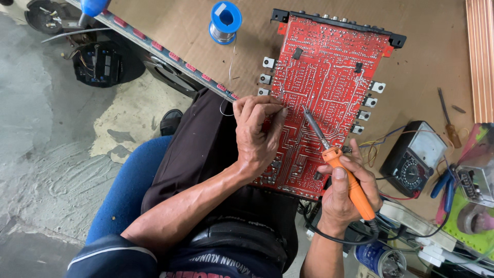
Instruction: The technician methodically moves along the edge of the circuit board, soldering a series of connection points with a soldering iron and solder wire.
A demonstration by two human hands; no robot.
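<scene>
A large red circuit board (329, 67) lies solder-side up on the brown workbench, its near edge over my lap. My right hand (346, 193) grips the orange handle of a soldering iron (334, 154), whose metal tip rests on the board's middle. My left hand (257, 134) is closed, pinching a thin solder wire (230, 77) at the board's left edge. That wire runs up to a blue solder spool (225, 21) standing on the bench.
An analog multimeter (414, 159) sits to the right with coloured leads. A screwdriver (446, 119), blue-handled pliers (443, 185) and a white power strip (419, 224) crowd the right side. The blue chair (128, 190) and concrete floor lie left.
</scene>
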